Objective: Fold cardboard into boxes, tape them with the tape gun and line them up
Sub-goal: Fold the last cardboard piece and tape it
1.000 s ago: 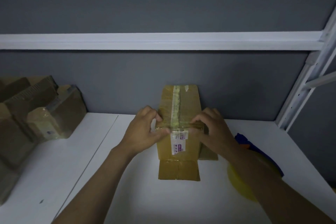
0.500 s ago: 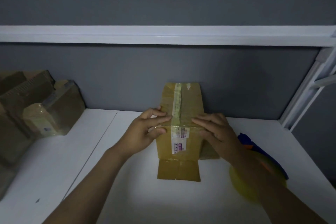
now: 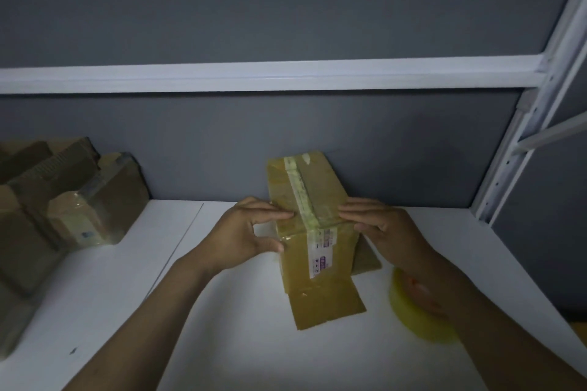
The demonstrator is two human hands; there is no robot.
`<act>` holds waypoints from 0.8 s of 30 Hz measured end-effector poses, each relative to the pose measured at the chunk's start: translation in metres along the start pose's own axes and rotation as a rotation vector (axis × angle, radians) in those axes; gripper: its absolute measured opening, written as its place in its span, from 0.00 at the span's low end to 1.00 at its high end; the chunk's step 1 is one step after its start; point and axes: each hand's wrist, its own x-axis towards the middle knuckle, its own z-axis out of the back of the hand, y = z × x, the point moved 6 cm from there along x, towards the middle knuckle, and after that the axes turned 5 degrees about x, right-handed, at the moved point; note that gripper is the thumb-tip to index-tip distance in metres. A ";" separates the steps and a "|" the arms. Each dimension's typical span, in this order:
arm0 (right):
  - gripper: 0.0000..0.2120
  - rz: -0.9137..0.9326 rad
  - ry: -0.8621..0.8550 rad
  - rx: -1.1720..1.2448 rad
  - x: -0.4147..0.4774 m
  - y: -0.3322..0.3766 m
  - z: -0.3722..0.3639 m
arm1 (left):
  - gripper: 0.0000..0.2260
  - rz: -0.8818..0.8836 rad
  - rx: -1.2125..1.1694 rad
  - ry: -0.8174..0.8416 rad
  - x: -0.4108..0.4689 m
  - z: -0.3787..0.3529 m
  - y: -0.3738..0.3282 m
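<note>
Straight-fingered left hand [image 3: 251, 232] and right hand [image 3: 390, 232] press the taped brown cardboard box [image 3: 317, 251]; yellow tape roll [image 3: 401, 298] at four o'clock, stacked boxes [image 3: 95, 200] at nine; white tabletop [image 3: 158, 311], grey wall [image 3: 286, 143].

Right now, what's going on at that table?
A person is working on a cardboard box on the white table. The left hand and right hand press flat on its top edge, either side of the tape strip along the seam. A near flap lies unfolded on the table. A yellow tape roll sits partly behind the right forearm. Other boxes stand at the left.
</note>
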 end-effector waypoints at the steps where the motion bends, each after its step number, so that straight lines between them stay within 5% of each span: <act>1: 0.15 0.000 0.002 0.003 -0.002 0.001 0.001 | 0.34 -0.023 0.052 0.034 0.004 0.001 -0.002; 6: 0.15 -0.047 0.052 0.011 -0.007 0.004 0.007 | 0.53 0.077 0.456 0.392 0.021 -0.009 0.023; 10: 0.14 -0.135 -0.015 -0.016 -0.009 0.012 0.005 | 0.56 0.057 0.404 0.186 0.016 -0.013 0.023; 15: 0.40 -0.266 0.200 -0.301 -0.012 0.036 -0.024 | 0.52 0.049 0.598 -0.042 -0.006 -0.020 -0.010; 18: 0.43 -0.212 0.217 -0.438 -0.008 0.037 -0.027 | 0.41 -0.055 0.509 -0.236 -0.016 -0.015 -0.025; 21: 0.41 -0.162 0.161 -0.448 -0.007 0.041 -0.022 | 0.39 -0.004 0.425 -0.212 -0.001 0.007 -0.001; 24: 0.35 -0.126 0.138 -0.355 -0.009 0.048 -0.024 | 0.55 0.302 0.363 0.015 0.012 0.019 0.048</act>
